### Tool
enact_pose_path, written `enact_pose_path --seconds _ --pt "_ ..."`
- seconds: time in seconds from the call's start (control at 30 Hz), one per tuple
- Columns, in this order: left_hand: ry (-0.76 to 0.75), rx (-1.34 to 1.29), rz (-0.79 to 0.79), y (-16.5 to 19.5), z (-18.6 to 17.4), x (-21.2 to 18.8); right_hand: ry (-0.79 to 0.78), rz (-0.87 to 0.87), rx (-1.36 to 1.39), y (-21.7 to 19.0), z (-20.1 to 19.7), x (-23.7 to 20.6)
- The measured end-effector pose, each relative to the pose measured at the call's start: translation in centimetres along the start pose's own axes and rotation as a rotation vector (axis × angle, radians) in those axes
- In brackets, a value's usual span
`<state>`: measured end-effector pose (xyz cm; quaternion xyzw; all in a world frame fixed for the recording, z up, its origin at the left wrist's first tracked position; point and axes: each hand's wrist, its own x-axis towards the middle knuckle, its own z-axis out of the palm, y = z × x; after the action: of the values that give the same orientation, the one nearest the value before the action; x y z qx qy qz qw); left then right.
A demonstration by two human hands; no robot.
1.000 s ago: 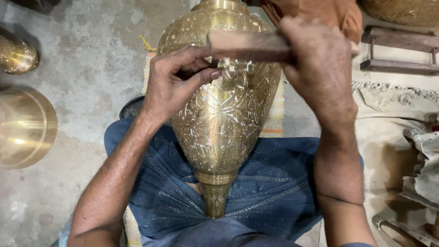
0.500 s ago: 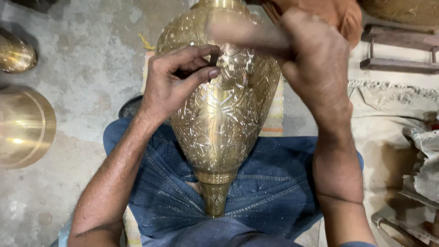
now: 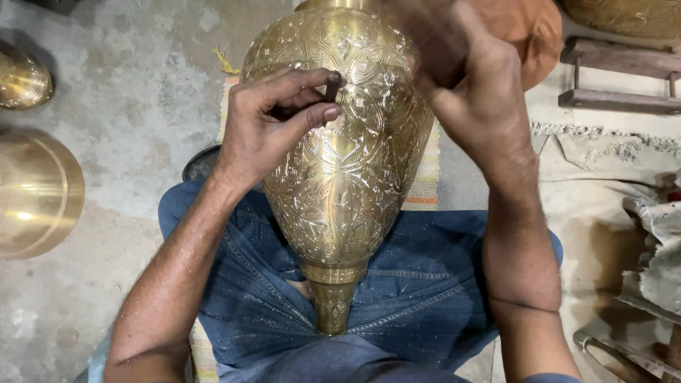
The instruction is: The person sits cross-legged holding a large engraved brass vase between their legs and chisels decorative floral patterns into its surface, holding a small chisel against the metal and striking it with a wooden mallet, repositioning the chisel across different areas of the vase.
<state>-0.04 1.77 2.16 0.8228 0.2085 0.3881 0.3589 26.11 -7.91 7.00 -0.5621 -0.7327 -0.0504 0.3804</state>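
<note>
The floor (image 3: 128,106) is rough grey concrete, stained and patchy. On it at the left lie two plain brass vessels: a small rounded one (image 3: 23,79) near the upper edge and a larger bowl-shaped one (image 3: 35,191) below it. A yellow scrap (image 3: 227,64) lies further in. A striped woven mat (image 3: 425,181) is spread under the seated person. At the right, a pale fringed cloth (image 3: 603,152) covers the floor, with a low wooden frame (image 3: 621,78) beyond it and crumpled cloth (image 3: 656,255) at the edge.
</note>
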Motion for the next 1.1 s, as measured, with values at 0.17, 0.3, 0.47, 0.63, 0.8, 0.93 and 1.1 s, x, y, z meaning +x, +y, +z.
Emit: enact_pose_path --seconds 0.17,0.3,0.47,0.63,0.8,0.93,1.1 --pt "-0.013 0.045 -0.024 0.5 -0.1 0.0 -0.055 -0.029 -0.347 -0.2 -0.1 0.1" --pt "-0.001 0.019 -0.023 0.5 -0.1 0.0 -0.078 0.166 0.044 -0.6 -0.4 0.5" --pt "-0.014 0.007 -0.028 -0.1 -0.1 -0.2 -0.2 0.467 0.241 -1.2 -0.5 0.8" --pt "-0.018 0.055 0.012 0.0 -0.2 -0.3 -0.107 0.155 0.024 -1.2 -0.4 0.5" --pt "-0.006 -0.004 -0.087 0.7 0.1 -0.1 -0.068 -0.091 -0.387 -0.6 -0.4 0.1" --pt "0.041 0.02 -0.049 1.0 0.7 -0.1 0.019 -0.054 -0.234 0.4 -0.3 -0.5" --pt "0.018 0.042 -0.077 1.2 0.7 0.2 0.045 0.05 -0.199 1.5 0.1 -0.8"
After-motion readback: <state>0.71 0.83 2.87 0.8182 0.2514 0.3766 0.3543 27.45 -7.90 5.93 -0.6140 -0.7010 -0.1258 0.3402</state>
